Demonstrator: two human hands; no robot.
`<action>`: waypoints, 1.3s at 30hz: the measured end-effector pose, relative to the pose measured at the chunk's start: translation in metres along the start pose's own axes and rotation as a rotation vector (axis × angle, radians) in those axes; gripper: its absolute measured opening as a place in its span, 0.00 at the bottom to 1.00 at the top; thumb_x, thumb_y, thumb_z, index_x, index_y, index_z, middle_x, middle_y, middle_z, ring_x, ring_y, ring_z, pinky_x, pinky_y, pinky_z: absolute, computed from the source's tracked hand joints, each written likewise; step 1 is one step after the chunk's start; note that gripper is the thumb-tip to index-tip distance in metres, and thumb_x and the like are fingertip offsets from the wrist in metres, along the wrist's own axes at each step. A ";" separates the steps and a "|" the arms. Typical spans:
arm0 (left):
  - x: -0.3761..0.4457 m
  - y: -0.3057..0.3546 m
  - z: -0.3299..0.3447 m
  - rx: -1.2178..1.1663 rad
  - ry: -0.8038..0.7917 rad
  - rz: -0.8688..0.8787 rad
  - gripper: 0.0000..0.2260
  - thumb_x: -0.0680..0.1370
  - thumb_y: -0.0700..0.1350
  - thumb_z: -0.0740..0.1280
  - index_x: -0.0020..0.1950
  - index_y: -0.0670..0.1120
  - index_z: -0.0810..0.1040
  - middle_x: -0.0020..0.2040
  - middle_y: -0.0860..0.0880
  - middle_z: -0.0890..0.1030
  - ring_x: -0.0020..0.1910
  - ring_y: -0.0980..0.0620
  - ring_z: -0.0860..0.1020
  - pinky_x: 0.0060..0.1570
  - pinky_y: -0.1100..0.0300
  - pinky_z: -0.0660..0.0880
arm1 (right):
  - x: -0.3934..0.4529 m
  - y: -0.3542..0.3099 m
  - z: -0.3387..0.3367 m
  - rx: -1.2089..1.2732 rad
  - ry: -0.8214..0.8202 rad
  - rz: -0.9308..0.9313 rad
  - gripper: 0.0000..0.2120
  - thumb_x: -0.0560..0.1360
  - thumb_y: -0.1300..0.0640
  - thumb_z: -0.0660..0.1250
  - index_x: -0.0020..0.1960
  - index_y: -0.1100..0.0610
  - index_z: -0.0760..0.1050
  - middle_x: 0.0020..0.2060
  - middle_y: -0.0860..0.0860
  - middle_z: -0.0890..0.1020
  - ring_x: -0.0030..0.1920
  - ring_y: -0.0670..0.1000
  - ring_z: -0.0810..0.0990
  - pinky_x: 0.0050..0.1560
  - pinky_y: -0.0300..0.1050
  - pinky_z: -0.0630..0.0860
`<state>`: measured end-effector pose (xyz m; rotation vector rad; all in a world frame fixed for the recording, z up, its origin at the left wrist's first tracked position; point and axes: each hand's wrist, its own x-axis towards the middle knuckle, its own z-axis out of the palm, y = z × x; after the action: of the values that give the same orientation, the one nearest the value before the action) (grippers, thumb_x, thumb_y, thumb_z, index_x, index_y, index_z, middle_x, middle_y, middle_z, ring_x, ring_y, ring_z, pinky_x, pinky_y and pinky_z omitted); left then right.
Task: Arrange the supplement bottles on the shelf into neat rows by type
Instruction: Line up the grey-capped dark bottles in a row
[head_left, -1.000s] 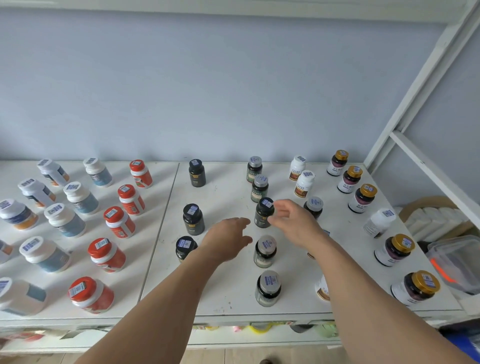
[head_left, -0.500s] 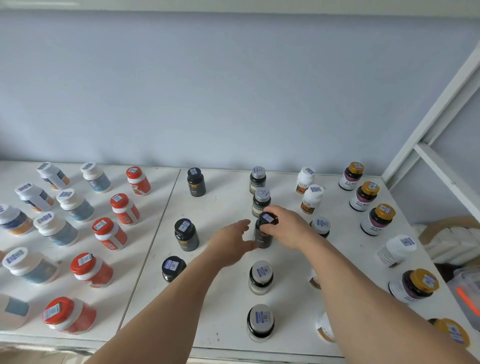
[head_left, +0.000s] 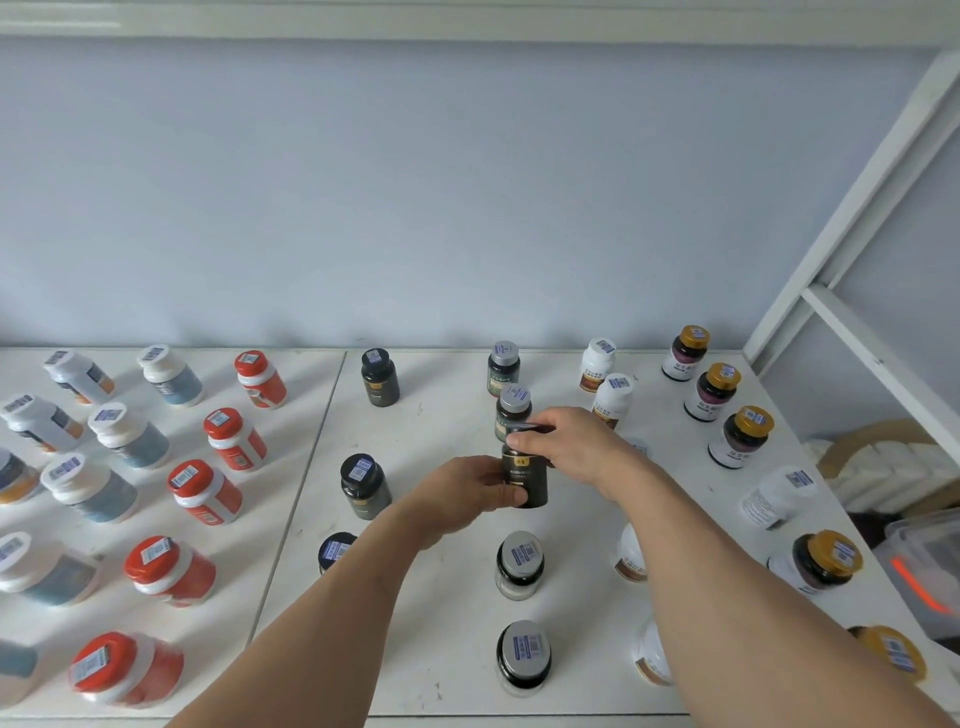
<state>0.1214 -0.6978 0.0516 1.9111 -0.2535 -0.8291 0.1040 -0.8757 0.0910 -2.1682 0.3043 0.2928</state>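
A black bottle with a gold-lettered label (head_left: 525, 477) is held just above the white shelf (head_left: 447, 426), in the silver-lidded column. My right hand (head_left: 566, 447) pinches its cap from above. My left hand (head_left: 462, 493) curls round its lower body from the left. Silver-lidded dark bottles stand behind it (head_left: 511, 413) and in front of it (head_left: 519, 564). Other black bottles (head_left: 365, 486) form a column to the left. Red-capped bottles (head_left: 205, 491) and white-capped blue ones (head_left: 91, 486) stand in rows further left.
White bottles (head_left: 613, 397) and gold-capped dark bottles (head_left: 740, 436) line the right side; one white bottle (head_left: 774, 496) leans there. A white slanted frame (head_left: 857, 322) rises at the right. A clear plastic bin (head_left: 924, 571) sits past the shelf's right edge.
My right hand closed on the black bottle's cap and raised it slightly toward me. My left hand came in and wrapped round its lower body. The camera tilted upward.
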 end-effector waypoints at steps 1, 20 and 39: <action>-0.001 0.000 -0.001 -0.011 -0.009 0.001 0.15 0.73 0.48 0.74 0.59 0.53 0.80 0.55 0.49 0.83 0.59 0.46 0.78 0.59 0.55 0.72 | 0.001 0.001 0.000 0.013 0.001 0.005 0.16 0.70 0.42 0.72 0.52 0.51 0.82 0.48 0.46 0.85 0.51 0.48 0.82 0.59 0.52 0.77; 0.003 0.008 -0.030 1.245 0.366 0.321 0.14 0.80 0.54 0.59 0.60 0.49 0.75 0.56 0.51 0.79 0.57 0.48 0.76 0.53 0.55 0.70 | 0.011 0.004 0.016 0.045 0.019 -0.139 0.16 0.73 0.50 0.73 0.59 0.49 0.77 0.49 0.44 0.81 0.49 0.45 0.78 0.44 0.35 0.70; -0.016 -0.022 -0.168 1.161 0.433 0.297 0.15 0.80 0.54 0.58 0.63 0.51 0.75 0.61 0.51 0.78 0.59 0.48 0.76 0.55 0.54 0.73 | 0.069 -0.090 0.114 -0.021 0.106 -0.208 0.15 0.72 0.51 0.73 0.58 0.49 0.77 0.50 0.44 0.82 0.51 0.46 0.79 0.51 0.41 0.73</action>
<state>0.2141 -0.5586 0.0845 2.9380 -0.8533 0.0307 0.1865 -0.7389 0.0726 -2.2185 0.1340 0.0638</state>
